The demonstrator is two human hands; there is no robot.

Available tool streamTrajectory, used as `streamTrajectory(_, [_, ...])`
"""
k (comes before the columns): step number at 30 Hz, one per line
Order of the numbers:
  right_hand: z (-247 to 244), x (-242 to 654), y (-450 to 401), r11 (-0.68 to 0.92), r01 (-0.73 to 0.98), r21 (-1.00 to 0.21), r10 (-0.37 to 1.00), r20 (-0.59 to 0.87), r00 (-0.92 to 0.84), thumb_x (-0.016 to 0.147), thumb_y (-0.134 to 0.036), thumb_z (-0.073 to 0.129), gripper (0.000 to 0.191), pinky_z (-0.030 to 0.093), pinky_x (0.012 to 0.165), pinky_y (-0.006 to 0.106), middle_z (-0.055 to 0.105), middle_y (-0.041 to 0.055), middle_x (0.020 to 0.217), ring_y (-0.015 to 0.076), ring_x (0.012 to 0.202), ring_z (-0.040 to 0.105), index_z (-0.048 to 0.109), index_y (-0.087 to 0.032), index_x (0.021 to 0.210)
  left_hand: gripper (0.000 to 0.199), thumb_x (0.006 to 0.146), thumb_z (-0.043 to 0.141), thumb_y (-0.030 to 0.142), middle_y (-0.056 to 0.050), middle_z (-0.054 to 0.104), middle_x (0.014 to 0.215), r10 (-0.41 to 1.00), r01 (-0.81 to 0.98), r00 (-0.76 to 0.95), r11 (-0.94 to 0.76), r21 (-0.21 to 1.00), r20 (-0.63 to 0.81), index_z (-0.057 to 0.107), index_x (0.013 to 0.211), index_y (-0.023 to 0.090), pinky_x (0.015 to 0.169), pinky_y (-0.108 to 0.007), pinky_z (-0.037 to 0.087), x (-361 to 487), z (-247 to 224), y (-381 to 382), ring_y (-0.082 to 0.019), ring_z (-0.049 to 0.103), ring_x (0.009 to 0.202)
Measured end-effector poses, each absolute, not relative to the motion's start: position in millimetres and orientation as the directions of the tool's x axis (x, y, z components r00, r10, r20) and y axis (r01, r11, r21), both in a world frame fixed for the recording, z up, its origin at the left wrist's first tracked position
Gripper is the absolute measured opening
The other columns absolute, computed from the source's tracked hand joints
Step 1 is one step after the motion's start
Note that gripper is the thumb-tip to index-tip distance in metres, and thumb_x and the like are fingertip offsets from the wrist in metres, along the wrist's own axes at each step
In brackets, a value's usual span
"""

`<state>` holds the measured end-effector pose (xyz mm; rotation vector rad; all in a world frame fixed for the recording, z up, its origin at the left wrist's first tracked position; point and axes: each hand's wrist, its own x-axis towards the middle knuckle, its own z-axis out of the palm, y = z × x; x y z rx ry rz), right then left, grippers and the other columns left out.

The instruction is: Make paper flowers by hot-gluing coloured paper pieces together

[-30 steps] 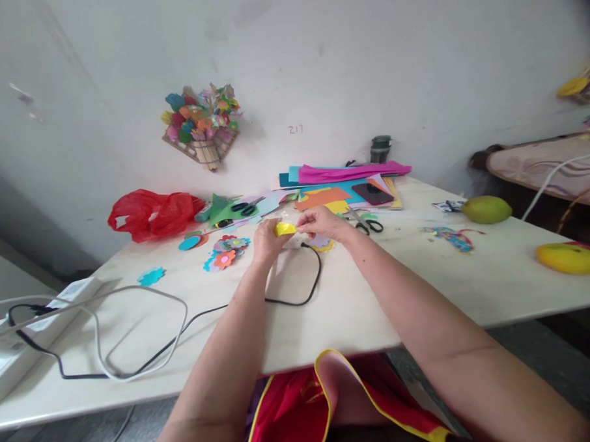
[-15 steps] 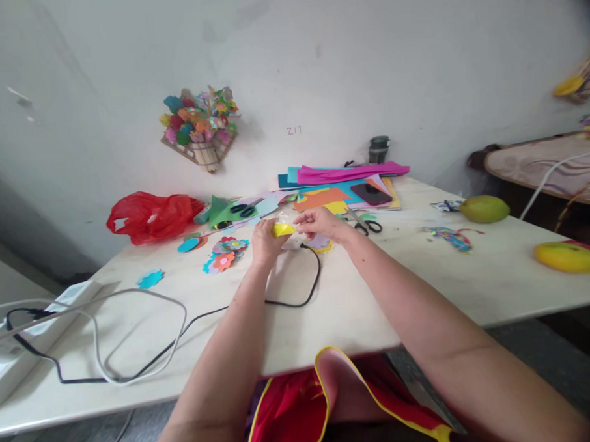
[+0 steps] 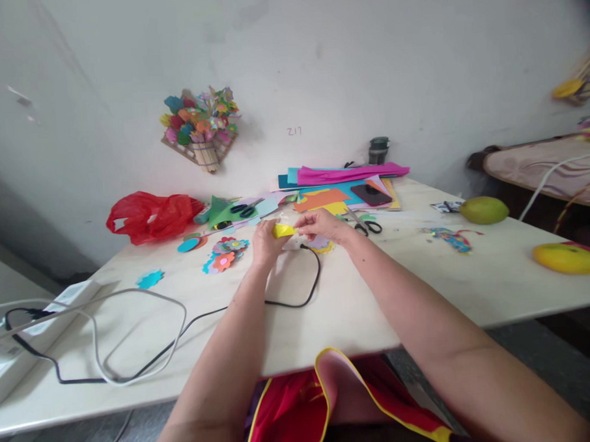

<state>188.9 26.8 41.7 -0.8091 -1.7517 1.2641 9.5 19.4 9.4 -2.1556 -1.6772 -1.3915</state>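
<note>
My left hand [image 3: 265, 244] is closed round a small bright yellow piece of paper [image 3: 282, 230] above the middle of the table. At that paper's right end, the fingers of my right hand [image 3: 318, 224] are pinched together; whatever is between the fingertips is too small to make out. Just behind the hands lies some clear plastic [image 3: 286, 217], partly hidden. A lilac and yellow paper flower [image 3: 320, 244] rests on the table below my right hand. To the left of my left hand is a cluster of colourful paper flowers [image 3: 224, 258].
Scissors [image 3: 368, 227] lie right of my hands; black-handled scissors [image 3: 243, 209] lie on coloured paper. A phone [image 3: 371, 193] rests on more sheets. A black cable [image 3: 279, 304] crosses the table in front. A red plastic bag [image 3: 151, 215] and two mangoes [image 3: 484, 210] flank the sides.
Both hands stay almost in place. The yellow paper has turned slightly, and its right end now reaches closer to my right fingertips.
</note>
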Motion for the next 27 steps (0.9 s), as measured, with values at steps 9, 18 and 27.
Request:
streamTrajectory(9, [40, 185, 29, 0.402, 0.134, -0.906, 0.841, 0.308, -0.446, 0.057, -0.016, 0.070, 0.012, 0.043, 0.043, 0.019, 0.057, -0.0037, 0.050, 0.0077, 0.043, 0.053, 0.060, -0.014, 0.062, 0.042, 0.059, 0.073, 0.032, -0.008, 0.066, 0.094, 0.798, 0.722, -0.050, -0.386, 0.574, 0.600, 0.063, 0.097, 0.017, 0.079, -0.034, 0.045, 11, 11, 14, -0.023, 0.061, 0.087])
streamTrajectory(18, [37, 185, 30, 0.466, 0.169, -0.869, 0.796, 0.328, -0.509, 0.058, -0.018, 0.069, 0.013, 0.042, 0.043, 0.021, 0.054, -0.0043, 0.049, 0.0092, 0.042, 0.053, 0.056, -0.017, 0.059, 0.043, 0.056, 0.072, 0.028, -0.005, 0.067, 0.093, 0.830, 0.658, -0.057, -0.387, 0.646, 0.554, 0.064, 0.098, 0.019, 0.078, -0.033, 0.046, 12, 12, 14, -0.022, 0.061, 0.086])
streamTrajectory(27, [47, 211, 29, 0.376, 0.195, -0.906, 0.735, 0.163, -0.658, 0.062, -0.024, 0.070, 0.015, 0.046, 0.044, 0.021, 0.058, -0.0018, 0.048, 0.0102, 0.044, 0.056, 0.058, -0.015, 0.061, 0.042, 0.058, 0.072, 0.030, -0.005, 0.067, 0.090, 0.836, 0.669, -0.045, -0.380, 0.638, 0.546, 0.064, 0.098, 0.018, 0.076, -0.031, 0.046, 9, 9, 18, -0.020, 0.060, 0.083])
